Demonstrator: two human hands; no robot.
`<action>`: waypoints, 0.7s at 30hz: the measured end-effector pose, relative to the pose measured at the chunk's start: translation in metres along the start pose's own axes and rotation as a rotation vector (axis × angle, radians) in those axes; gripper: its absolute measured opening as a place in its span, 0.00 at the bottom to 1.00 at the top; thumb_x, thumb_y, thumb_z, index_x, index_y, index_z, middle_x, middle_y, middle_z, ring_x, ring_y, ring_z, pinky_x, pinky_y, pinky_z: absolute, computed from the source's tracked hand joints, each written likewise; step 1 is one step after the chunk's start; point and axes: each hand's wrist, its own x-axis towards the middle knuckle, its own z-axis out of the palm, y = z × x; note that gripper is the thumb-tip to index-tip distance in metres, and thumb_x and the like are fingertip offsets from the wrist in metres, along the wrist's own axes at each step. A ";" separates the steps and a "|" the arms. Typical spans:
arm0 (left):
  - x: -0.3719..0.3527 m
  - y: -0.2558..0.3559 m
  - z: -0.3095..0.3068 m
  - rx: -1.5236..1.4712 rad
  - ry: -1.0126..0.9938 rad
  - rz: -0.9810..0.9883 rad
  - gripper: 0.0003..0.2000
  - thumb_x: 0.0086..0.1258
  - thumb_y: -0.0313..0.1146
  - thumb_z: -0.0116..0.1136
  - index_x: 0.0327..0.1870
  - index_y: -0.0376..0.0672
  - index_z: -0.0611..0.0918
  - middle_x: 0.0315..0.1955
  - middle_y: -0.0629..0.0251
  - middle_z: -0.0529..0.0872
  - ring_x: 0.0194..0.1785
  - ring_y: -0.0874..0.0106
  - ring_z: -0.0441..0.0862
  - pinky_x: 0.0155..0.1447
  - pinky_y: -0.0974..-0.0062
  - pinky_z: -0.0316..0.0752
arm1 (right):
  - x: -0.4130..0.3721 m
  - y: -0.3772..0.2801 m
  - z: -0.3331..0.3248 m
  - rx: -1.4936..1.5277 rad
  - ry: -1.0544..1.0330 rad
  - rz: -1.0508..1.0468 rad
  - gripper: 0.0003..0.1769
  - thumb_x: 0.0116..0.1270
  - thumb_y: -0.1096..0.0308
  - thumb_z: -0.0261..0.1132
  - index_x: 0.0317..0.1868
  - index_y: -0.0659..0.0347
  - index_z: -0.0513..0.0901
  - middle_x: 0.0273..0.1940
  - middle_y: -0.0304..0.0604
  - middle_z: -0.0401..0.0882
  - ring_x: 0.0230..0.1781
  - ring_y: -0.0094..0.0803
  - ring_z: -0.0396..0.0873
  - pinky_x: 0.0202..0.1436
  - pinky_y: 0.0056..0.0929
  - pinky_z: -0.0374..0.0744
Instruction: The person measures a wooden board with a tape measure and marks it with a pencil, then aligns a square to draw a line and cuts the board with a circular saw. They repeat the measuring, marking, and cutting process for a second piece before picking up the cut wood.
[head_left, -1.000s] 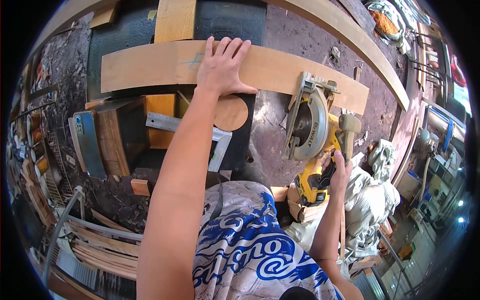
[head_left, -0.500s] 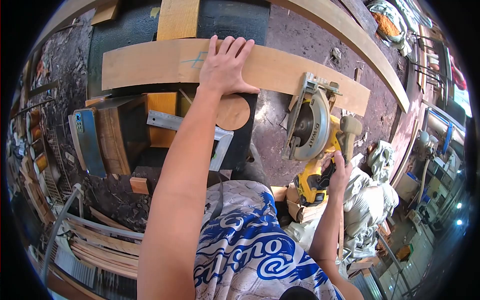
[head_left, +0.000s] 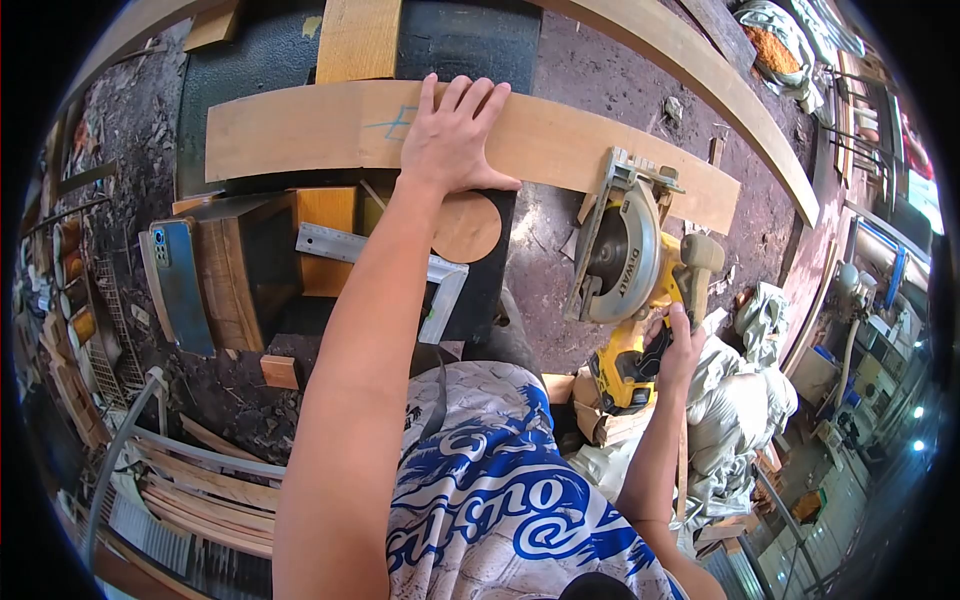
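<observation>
Now the left hand (head_left: 445, 150) lies flat on the long board (head_left: 290, 130), close to its middle. Its fingers are spread wide, with the tips at the far edge, and the thumb is stretched along the near edge. Just left of this hand, a blue mark (head_left: 391, 124) is drawn on the wood. The board lies across the dark bench (head_left: 465, 45), and its right part extends past it, over the floor (head_left: 600, 65). The right hand (head_left: 679, 345) holds the saw (head_left: 638, 255) by its handle; these fingers are closed around the grip, but how they stand on the trigger I cannot tell. The saw is at the right part of the board, with the front of its plate over the near edge. Whether the blade touches the wood, I cannot see. On the near side of the board, a round disc (head_left: 468, 228) lies close to the left wrist. A metal square (head_left: 445, 300) is partly hidden under the left forearm. Farther left, a blue phone (head_left: 182, 285) is beside a box (head_left: 230, 270). Pale sacks (head_left: 740, 390) are near the right forearm.
</observation>
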 end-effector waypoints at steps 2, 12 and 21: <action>0.000 0.000 0.000 -0.005 0.004 0.004 0.65 0.38 0.76 0.77 0.81 0.49 0.71 0.71 0.67 0.74 0.77 0.61 0.68 0.85 0.37 0.53 | 0.001 0.000 0.000 -0.003 -0.001 0.000 0.18 0.80 0.57 0.64 0.36 0.64 0.82 0.23 0.38 0.78 0.19 0.25 0.76 0.25 0.25 0.72; 0.000 -0.001 -0.001 0.002 -0.006 0.007 0.64 0.38 0.76 0.77 0.80 0.48 0.71 0.70 0.67 0.75 0.77 0.61 0.68 0.84 0.36 0.54 | 0.000 -0.001 0.001 0.017 -0.001 -0.015 0.18 0.80 0.57 0.64 0.35 0.63 0.82 0.22 0.38 0.78 0.19 0.25 0.75 0.24 0.26 0.72; -0.001 -0.001 -0.001 0.004 0.002 0.021 0.64 0.38 0.76 0.76 0.80 0.49 0.71 0.69 0.66 0.75 0.76 0.62 0.68 0.84 0.36 0.54 | 0.002 0.001 0.000 -0.002 0.015 -0.012 0.18 0.80 0.57 0.65 0.37 0.63 0.81 0.23 0.39 0.78 0.19 0.27 0.76 0.24 0.26 0.74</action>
